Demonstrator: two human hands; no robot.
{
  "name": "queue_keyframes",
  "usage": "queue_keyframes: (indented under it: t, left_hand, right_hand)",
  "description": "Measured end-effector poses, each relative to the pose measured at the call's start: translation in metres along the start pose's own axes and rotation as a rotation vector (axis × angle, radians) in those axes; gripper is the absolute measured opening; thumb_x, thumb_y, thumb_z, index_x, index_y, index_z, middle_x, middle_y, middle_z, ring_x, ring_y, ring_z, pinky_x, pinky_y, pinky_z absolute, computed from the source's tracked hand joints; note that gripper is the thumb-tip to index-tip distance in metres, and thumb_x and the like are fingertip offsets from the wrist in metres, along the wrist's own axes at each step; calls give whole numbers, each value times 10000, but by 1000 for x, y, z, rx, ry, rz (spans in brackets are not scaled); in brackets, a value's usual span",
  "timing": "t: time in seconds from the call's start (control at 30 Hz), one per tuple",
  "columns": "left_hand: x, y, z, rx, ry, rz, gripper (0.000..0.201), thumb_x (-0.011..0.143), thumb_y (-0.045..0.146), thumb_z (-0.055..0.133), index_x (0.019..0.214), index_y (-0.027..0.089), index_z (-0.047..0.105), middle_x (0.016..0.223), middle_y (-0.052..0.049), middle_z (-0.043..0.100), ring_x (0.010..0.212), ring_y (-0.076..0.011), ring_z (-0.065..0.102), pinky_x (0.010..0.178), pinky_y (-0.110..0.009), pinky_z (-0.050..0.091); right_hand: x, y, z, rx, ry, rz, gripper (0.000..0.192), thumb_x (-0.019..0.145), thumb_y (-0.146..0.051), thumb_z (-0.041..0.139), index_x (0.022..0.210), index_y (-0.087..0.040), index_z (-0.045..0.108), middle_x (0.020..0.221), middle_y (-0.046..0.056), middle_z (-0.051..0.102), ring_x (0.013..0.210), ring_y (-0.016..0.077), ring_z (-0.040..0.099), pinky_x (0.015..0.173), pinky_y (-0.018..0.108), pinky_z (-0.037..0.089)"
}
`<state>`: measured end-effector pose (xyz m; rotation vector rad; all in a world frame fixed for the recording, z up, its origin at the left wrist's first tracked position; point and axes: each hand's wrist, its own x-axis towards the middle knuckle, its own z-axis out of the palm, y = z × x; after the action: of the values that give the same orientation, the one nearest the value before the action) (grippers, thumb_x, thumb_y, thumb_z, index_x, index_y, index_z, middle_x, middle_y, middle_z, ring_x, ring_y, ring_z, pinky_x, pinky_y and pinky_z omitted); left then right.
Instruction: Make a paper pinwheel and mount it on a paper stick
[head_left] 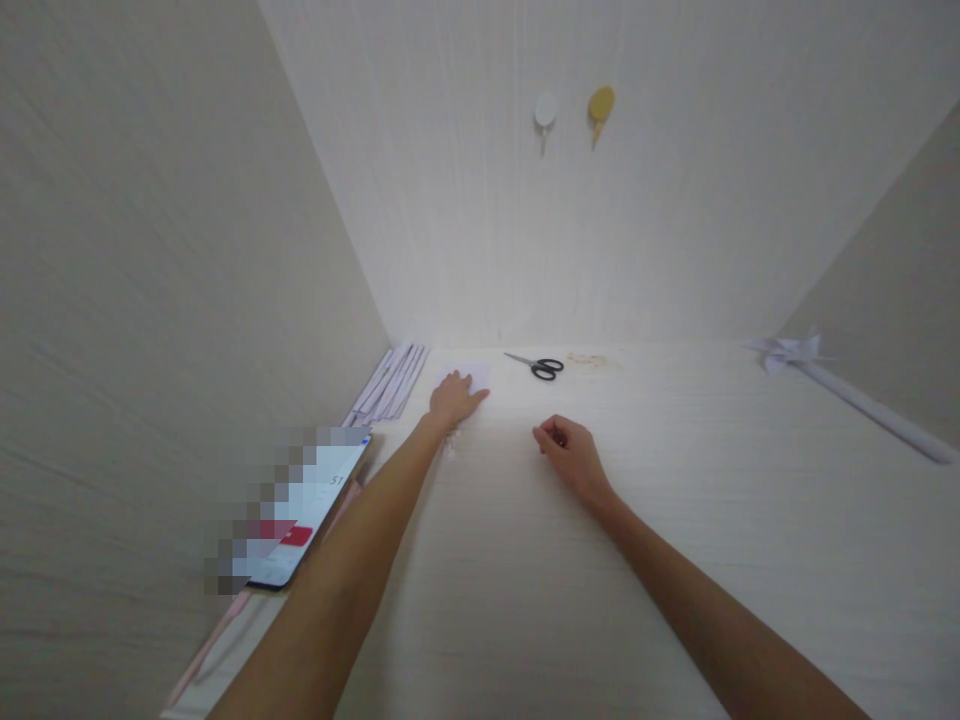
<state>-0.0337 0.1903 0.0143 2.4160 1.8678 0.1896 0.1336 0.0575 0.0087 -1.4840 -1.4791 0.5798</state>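
Hands spread across a pale bench

Left hand (455, 396) is stretched far forward, fingers open and flat, pressing down on a small white sheet of paper (474, 374) near the back of the bench (675, 520). Right hand (568, 452) sits nearer the middle, resting on the surface with the fingers curled loosely in; it grips nothing that can be made out. The two hands are well apart.

Just beyond the right hand, black-handled scissors (538, 365) lie flat by the back wall, beside the paper but not touching it. To the left of the paper, a bundle of white paper strips (390, 382) runs along the side wall. Closer in on that side, a phone (311, 515) lies with its screen lit. Far off to the right, a white paper pinwheel (786, 352) on a long white stick rests against the wall. Up on the back wall, two hooks (545, 112), one white and one yellow.
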Motion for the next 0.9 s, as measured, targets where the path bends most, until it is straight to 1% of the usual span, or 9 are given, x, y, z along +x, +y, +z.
queue_keyframes:
  t: [0.27,0.43,0.73,0.9]
  left_hand:
    - [-1,0,4,2,20,-24,603,757,541,294,1212,159,397,1311,-173,324,1178,-277,334,913,-379,297]
    - [0,0,7,3,34,-32,564,762,532,288,1194,193,419,1293,-149,358,1158,-271,361,893,-387,320]
    - [0,-2,8,3,42,-24,556,765,531,281,1188,200,423,1298,-141,353,1167,-269,347,899,-388,310]
    - [-1,-1,7,7,38,-18,510,784,479,283,1188,199,421,1300,-138,351,1165,-265,346,896,-385,309]
  right_hand:
    - [0,-1,0,-8,-14,2,173,701,-275,454,571,-165,483,500,-8,489,479,107,425,479,220,322]
    - [0,-2,1,-14,-15,6,173,696,-271,456,565,-163,486,496,-10,489,477,105,424,474,218,317]
    - [0,-3,0,-12,-18,5,171,695,-270,458,567,-162,490,495,-8,497,471,104,428,467,216,326]
    - [-1,-2,0,-13,-16,4,171,696,-269,457,565,-164,489,496,-8,499,470,104,427,465,216,322]
